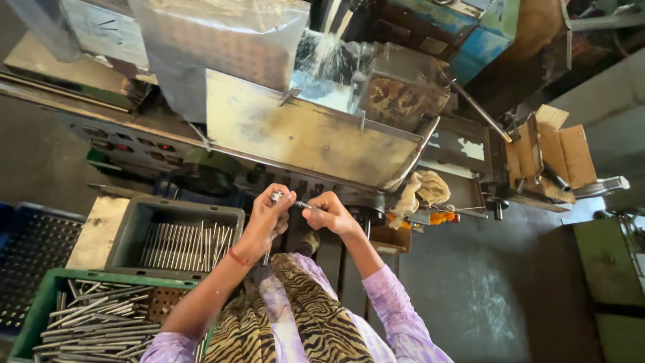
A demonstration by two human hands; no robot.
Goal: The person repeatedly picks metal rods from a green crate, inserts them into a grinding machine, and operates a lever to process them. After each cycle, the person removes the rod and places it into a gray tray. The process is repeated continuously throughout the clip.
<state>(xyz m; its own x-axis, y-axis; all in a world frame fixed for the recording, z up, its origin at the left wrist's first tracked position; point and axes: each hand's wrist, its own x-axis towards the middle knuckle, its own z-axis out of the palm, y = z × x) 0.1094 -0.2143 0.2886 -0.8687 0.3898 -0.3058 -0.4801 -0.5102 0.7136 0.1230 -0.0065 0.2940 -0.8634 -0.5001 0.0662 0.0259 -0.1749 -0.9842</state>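
Both hands are holding one thin metal rod level for inspection: left hand grip clamped on its capped end, right hand grip clamped on the shaft, above the grey tray of rods.

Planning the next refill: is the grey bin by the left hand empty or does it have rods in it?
Not empty. The grey bin holds a row of metal rods across its floor, one layer deep, with its walls bare above them.
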